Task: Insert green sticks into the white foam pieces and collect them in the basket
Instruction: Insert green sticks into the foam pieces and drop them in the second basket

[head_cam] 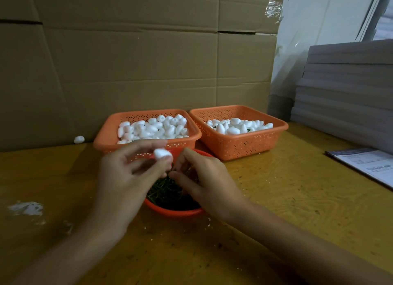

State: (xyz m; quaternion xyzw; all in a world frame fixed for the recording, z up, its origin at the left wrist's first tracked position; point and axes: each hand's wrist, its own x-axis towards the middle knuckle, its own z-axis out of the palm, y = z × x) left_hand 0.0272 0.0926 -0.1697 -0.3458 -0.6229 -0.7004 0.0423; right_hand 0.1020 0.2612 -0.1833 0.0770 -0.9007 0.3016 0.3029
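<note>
Head view: left hand (pixel 127 172) pinches foam piece (pixel 162 153) over red bowl (pixel 174 212) of green sticks (pixel 168 191). Long axis approx. sideways, pointing at right hand (pixel 202 178), just beside and lower. Right fingers curled; stick held? Can't tell. Orange basket (pixel 244 144) behind.

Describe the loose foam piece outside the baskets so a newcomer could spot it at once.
Find the cardboard wall behind the wooden table and follow its foot leftward past the left orange basket. One white foam piece lies there on the tabletop. Unlike the rest, it sits alone, in no basket or hand.
</note>
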